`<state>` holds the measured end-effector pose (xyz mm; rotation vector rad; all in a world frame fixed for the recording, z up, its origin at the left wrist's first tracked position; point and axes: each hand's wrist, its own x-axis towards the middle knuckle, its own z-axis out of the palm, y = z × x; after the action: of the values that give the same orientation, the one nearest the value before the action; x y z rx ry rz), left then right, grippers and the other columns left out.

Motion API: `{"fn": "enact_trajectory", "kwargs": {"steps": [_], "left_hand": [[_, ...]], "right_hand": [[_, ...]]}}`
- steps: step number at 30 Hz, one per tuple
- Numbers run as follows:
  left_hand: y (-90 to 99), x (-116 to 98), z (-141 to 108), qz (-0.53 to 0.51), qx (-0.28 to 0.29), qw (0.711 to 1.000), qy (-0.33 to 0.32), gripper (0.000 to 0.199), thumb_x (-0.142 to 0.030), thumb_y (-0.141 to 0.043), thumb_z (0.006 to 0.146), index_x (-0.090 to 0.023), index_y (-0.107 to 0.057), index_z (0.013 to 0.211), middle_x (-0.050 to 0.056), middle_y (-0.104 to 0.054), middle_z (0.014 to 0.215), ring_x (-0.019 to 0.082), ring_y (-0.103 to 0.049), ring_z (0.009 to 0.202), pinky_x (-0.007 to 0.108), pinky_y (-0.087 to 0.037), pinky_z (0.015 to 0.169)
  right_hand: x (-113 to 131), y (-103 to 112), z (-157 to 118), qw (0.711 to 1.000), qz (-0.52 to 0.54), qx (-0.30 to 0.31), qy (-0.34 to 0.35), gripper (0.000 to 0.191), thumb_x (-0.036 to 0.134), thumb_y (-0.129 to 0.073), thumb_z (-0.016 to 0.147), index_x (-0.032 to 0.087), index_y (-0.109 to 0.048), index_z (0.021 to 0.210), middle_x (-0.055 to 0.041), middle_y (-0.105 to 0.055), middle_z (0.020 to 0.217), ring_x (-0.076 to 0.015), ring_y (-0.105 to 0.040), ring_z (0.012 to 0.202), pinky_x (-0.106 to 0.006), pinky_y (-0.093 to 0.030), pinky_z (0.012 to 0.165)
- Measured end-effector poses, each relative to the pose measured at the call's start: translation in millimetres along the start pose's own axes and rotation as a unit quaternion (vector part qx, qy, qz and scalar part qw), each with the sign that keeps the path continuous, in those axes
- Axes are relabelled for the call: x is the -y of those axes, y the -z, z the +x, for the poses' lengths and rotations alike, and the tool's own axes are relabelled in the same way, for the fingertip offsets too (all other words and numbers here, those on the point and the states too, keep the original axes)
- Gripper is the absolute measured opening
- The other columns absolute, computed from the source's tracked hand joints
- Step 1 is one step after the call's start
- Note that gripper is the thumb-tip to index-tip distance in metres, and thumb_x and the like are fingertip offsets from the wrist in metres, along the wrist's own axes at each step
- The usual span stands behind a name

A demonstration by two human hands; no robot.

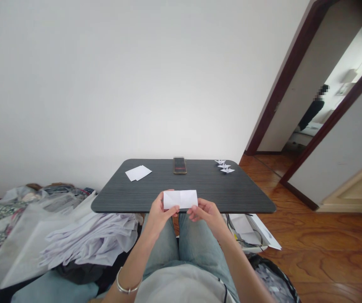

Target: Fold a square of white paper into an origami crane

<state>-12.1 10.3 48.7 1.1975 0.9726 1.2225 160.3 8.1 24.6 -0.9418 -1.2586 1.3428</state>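
A folded white sheet of paper, now a wide rectangle with a crease down its middle, is held up at the table's front edge. My left hand grips its left end, thumb on the lower edge and fingers behind. At the lower right corner, my right hand pinches it between thumb and fingers. Several folded white paper cranes stand at the table's back right. White paper squares lie overlapping at the back left.
The dark table stands against a white wall. A phone lies at its back middle. Piled cloth fills the floor on the left. Below right are a box of papers and a black bag. A person is beyond the doorway.
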Motion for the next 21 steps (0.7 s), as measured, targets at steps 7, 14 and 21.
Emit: {"fn": "enact_trajectory", "kwargs": {"steps": [7, 14, 21], "left_hand": [[-4.2, 5, 0, 0.033, 0.009, 0.999, -0.001, 0.057, -0.021, -0.07, 0.061, -0.015, -0.046, 0.113, 0.003, -0.06, 0.084, 0.013, -0.058, 0.064, 0.023, -0.05, 0.053], [-6.4, 2, 0, 0.039, -0.004, 0.999, 0.006, 0.065, -0.018, -0.072, 0.057, -0.014, -0.044, 0.115, 0.0, -0.061, 0.074, 0.013, -0.059, 0.056, 0.025, -0.049, 0.052], [-1.1, 1, 1, -0.009, 0.001, 1.0, 0.021, 0.069, -0.02, -0.074, 0.056, -0.015, -0.04, 0.116, -0.001, -0.064, 0.069, 0.013, -0.06, 0.054, 0.024, -0.048, 0.054]], "right_hand": [[0, -10, -1, 0.998, -0.046, -0.011, 0.04, 0.023, 0.036, -0.063, 0.073, 0.015, -0.059, 0.066, 0.0008, -0.06, 0.053, -0.0094, -0.053, 0.043, -0.02, -0.043, 0.045], [2, -14, -3, 0.997, -0.059, -0.018, 0.039, 0.024, 0.039, -0.062, 0.073, 0.016, -0.058, 0.065, 0.0007, -0.06, 0.051, -0.0104, -0.052, 0.041, -0.022, -0.043, 0.044], [0, -10, -2, 0.996, -0.065, -0.038, 0.043, 0.025, 0.039, -0.062, 0.073, 0.017, -0.058, 0.063, -0.0001, -0.06, 0.051, -0.0101, -0.052, 0.042, -0.021, -0.044, 0.043]]}}
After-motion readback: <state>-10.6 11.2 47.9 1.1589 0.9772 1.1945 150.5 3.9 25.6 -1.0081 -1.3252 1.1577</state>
